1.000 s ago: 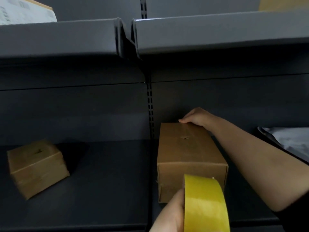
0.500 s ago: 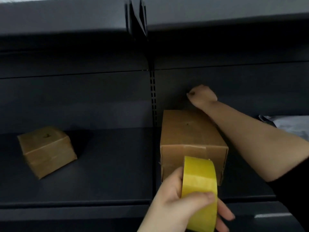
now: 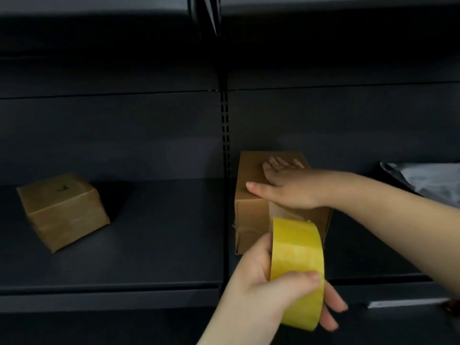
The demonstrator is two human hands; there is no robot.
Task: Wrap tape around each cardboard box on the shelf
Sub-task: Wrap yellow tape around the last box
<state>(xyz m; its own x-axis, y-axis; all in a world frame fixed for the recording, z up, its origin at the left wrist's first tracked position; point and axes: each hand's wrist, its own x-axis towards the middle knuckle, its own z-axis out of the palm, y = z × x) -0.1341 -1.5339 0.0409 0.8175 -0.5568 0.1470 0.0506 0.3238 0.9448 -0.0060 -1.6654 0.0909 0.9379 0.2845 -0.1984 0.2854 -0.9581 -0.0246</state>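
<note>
Pressing flat on top of the long cardboard box (image 3: 251,195), the right hand (image 3: 286,188) lies with fingers straight and spread, thumb stretched toward the box's left edge and fingertips reaching toward its far end. This box sits on the dark metal shelf (image 3: 161,232), just right of the slotted upright (image 3: 224,135), its near end facing the camera. A strip of clear tape (image 3: 283,215) runs from under the right palm down the front face to the yellow tape roll (image 3: 297,265). The left hand (image 3: 258,277) grips that roll in front of the box, thumb curled over the outer band and fingers wrapped behind it, their tips showing at the roll's lower right. A smaller cardboard box (image 3: 62,210) sits well apart on the left side of the same shelf, turned at an angle. A pale grey plastic bag (image 3: 428,180) lies at the right edge.
</note>
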